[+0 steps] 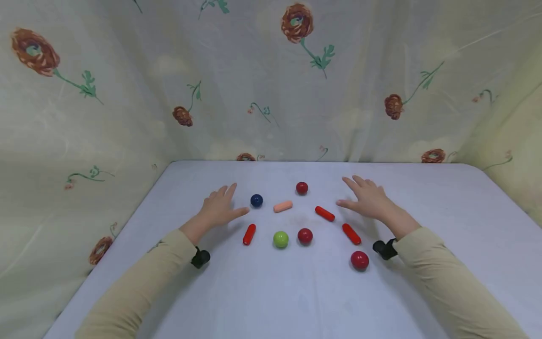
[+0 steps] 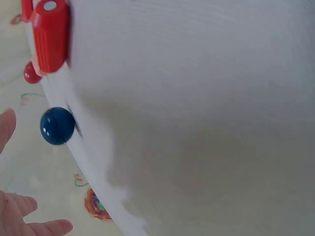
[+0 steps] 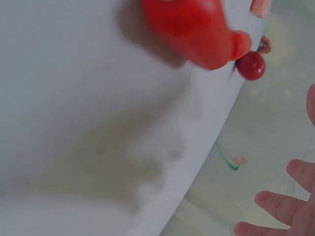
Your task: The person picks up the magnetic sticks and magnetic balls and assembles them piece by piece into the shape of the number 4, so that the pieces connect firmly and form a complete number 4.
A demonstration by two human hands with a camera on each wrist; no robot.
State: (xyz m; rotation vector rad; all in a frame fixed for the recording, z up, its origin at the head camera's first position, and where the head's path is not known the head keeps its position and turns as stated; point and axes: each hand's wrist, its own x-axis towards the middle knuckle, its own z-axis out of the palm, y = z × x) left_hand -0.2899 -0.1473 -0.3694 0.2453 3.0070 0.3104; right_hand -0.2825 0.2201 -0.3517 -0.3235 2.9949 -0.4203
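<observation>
My left hand (image 1: 219,207) hovers over the table with fingers spread, holding nothing; the dark blue ball (image 1: 256,201) lies just right of it and a red stick (image 1: 249,234) below its thumb. In the left wrist view the blue ball (image 2: 57,126) sits beyond a ridged red stick (image 2: 50,37). My right hand (image 1: 369,199), also spread and holding nothing, is above the table, nearest to two red sticks (image 1: 325,213) (image 1: 351,234). Its fingertips (image 3: 280,206) show at the edge of the right wrist view, away from a blurred red stick (image 3: 189,32).
Between the hands lie a peach stick (image 1: 282,206), a green ball (image 1: 281,239) and two red balls (image 1: 302,188) (image 1: 305,236). Another red ball (image 1: 360,260) lies nearer, at the right. Flowered cloth (image 1: 254,84) hangs behind the white table (image 1: 262,301) and at its sides.
</observation>
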